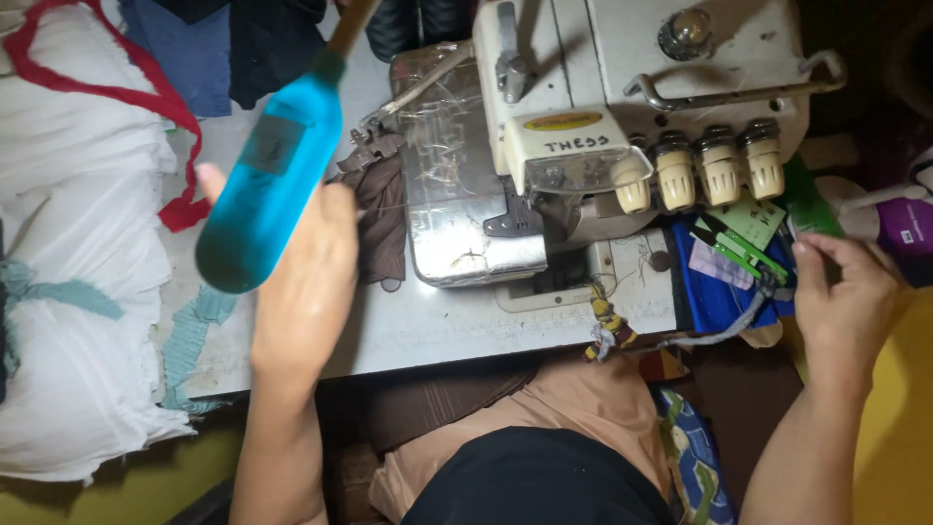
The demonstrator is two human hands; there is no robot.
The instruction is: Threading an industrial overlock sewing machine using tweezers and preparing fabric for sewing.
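Note:
My left hand (301, 292) is raised over the table and closed around the lower part of a long blue paddle-shaped object (272, 175), which is blurred; its thumb shows left of it. A wooden-coloured handle (352, 17) sticks out at the object's far end. Just right of this hand, a brown fabric piece (385, 219) lies against the metal bed of a cream overlock sewing machine (622, 87). My right hand (846, 292) is at the right, fingers curled beside green thread snips (743, 248) on blue cloth (724, 297). Whether it holds anything is unclear.
A big pile of white fabric (78, 253) with a red trim (155, 97) fills the left. A teal strip (194, 335) hangs off the grey table (437, 331). Dark cloths (224, 44) lie at the back. Several tension knobs (719, 165) line the machine's front.

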